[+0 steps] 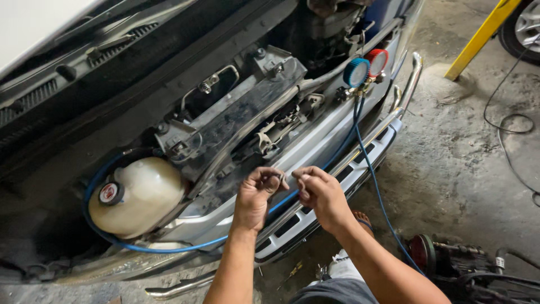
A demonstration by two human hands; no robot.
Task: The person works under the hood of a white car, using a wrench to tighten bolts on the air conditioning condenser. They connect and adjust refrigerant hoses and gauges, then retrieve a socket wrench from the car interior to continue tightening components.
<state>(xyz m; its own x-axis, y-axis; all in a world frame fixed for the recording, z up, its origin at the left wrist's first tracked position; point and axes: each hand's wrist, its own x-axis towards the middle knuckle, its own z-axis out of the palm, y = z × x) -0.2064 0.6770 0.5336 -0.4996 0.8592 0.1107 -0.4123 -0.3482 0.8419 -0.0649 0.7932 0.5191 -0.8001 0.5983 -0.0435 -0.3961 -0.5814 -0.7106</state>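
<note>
Head view: left hand (256,194) and right hand (319,191), each grip pinched on perhaps one small part (280,178), above the bumper edge (315,217).

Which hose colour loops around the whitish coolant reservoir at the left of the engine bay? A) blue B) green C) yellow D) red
A: a blue hose curves around the whitish reservoir and runs on under the left hand and right hand toward the gauge set hung at the front of the bay.
</note>
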